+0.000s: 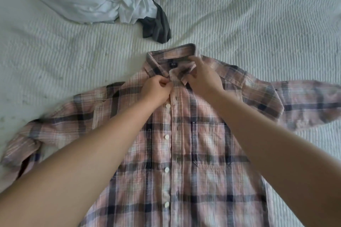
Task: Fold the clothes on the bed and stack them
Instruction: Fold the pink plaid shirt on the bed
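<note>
Left hand (156,88): pinches the shirt (184,153) placket, steadying the top button.
Right hand (201,77): pinches the collar (171,53) opposite, closing the neck.

Two bare forearms, sleeveless to the frame edge, no rings or watch.

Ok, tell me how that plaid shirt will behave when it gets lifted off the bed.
The plaid shirt will probably go floppy: its sleeves already lie rumpled on the bed. It looks thin and likely light. The front should hold together, since several buttons look fastened, while the left hand and right hand pinch the collar.
</note>
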